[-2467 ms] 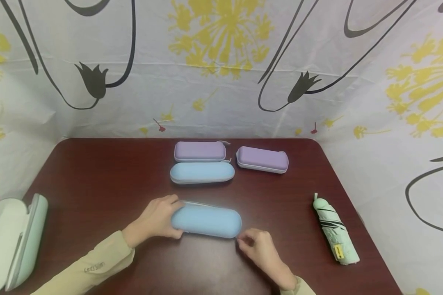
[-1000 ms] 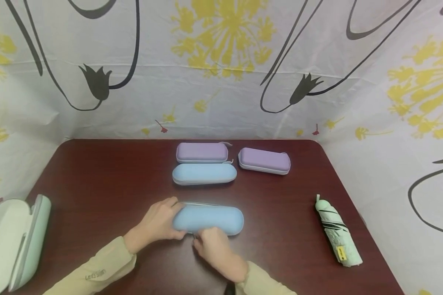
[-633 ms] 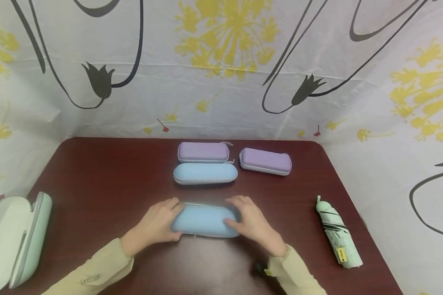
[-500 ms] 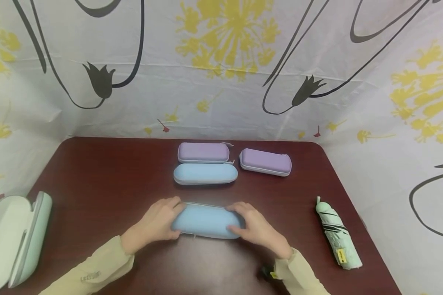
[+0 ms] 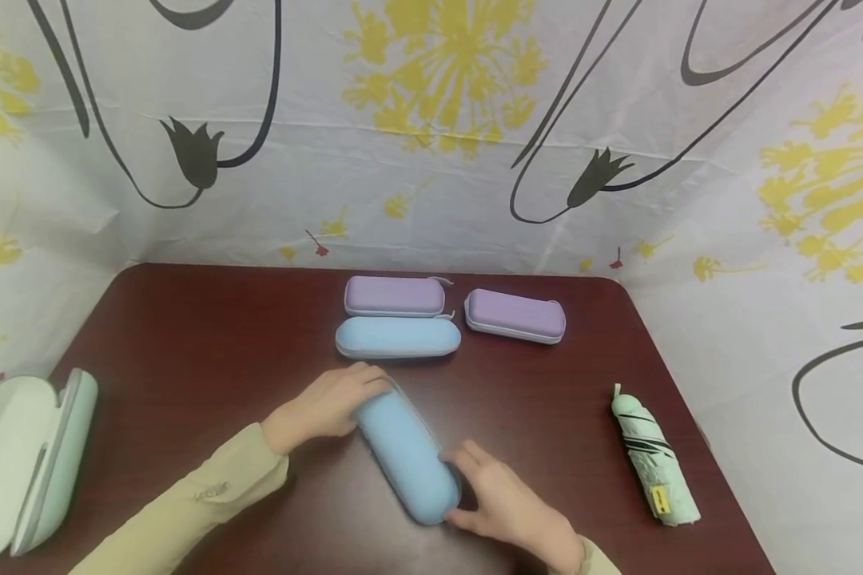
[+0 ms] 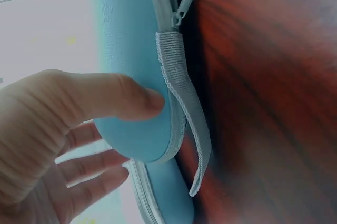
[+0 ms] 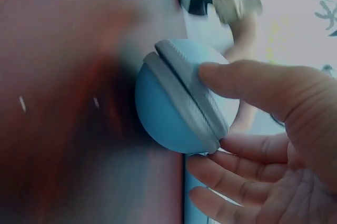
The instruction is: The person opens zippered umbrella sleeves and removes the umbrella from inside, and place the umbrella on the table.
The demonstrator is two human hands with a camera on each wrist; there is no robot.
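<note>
A light blue zippered hard case (image 5: 406,455) lies slanted at the middle of the table, one end pointing toward me. My left hand (image 5: 331,403) grips its far left end, thumb on the lid side in the left wrist view. There, a grey zipper pull (image 6: 184,6) and a strap (image 6: 192,113) show along the seam. My right hand (image 5: 503,499) holds the near end between thumb and fingers. In the right wrist view, a dark slit runs between the grey zipper edges (image 7: 181,95) at that end.
Behind it lie a second blue case (image 5: 398,337), a purple case (image 5: 394,295) and another purple case (image 5: 515,315). A folded mint-green umbrella (image 5: 654,459) lies at the right. A large pale green object (image 5: 65,463) stands at the left edge.
My right hand went from the case's right corner along its front edge to the left, then back to the right end. The case has since turned clockwise, its right end now nearer me.
</note>
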